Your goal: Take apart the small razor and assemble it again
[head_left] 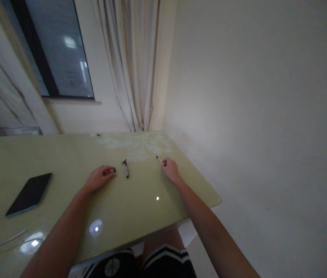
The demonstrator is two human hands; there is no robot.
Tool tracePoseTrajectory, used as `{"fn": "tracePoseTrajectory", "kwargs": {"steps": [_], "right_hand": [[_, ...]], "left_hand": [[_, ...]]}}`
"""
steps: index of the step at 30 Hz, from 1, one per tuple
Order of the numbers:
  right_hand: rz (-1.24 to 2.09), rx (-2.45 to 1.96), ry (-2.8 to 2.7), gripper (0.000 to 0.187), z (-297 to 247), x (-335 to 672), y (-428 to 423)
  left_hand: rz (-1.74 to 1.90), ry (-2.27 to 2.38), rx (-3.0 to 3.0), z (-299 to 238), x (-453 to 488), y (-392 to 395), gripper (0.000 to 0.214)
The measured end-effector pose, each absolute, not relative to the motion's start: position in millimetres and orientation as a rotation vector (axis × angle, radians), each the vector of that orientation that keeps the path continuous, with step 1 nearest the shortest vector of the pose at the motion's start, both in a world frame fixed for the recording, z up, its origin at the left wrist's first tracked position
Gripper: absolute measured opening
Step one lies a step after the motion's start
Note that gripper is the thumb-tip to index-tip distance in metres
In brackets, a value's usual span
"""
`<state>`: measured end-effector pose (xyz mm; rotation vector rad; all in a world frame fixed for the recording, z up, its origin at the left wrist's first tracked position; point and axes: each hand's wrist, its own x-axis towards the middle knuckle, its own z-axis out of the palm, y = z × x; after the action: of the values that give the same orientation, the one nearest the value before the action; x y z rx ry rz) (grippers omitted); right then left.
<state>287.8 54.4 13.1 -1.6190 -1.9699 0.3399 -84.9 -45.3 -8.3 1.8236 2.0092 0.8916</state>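
My left hand (98,178) rests on the table at centre left, fingers closed on a small dark object (114,170) at the fingertips; its kind is too small to make out. Just right of it lies a razor (127,170) with a dark head and a grey and black handle, apart from both hands. On the right, my right hand (170,169) pinches a slim white stick with a dark tip (159,158). The dark end points away to the upper left, and the fingers hide the near end.
A dark tablet (30,193) lies on the pale green glossy table (134,208) at left. A cable (4,244) runs across the near left corner. One small dark item (98,135) sits by the far edge. A wall (256,116) borders the right side; curtains (134,58) hang behind.
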Motion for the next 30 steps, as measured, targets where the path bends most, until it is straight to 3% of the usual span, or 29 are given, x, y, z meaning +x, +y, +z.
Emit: {"fn": "tracePoseTrajectory", "kwargs": {"steps": [10, 14, 17, 21, 26, 30], "right_hand": [[0.447, -1.368, -2.125, 0.018, -1, 164, 27], [0.584, -1.279, -2.034, 0.032, -1, 174, 28], [0.756, -1.187, -1.949, 0.035, -1, 196, 34], [0.967, -1.024, -1.727, 0.019, -9, 222, 39], [0.993, -0.99, -1.627, 0.014, -15, 227, 38], [0.973, -0.957, -1.648, 0.015, -14, 225, 36]], "left_hand": [[0.946, 2.008, 1.798, -11, -86, -52, 0.061], [0.958, 2.15, 2.029, -2, -70, -59, 0.048], [0.826, 2.249, 2.222, 7, -42, -66, 0.046], [0.527, 2.371, 2.159, 17, 4, -67, 0.056], [0.164, 2.49, 1.864, 26, 37, -49, 0.051], [0.154, 2.542, 1.75, 28, 38, -44, 0.044]]}}
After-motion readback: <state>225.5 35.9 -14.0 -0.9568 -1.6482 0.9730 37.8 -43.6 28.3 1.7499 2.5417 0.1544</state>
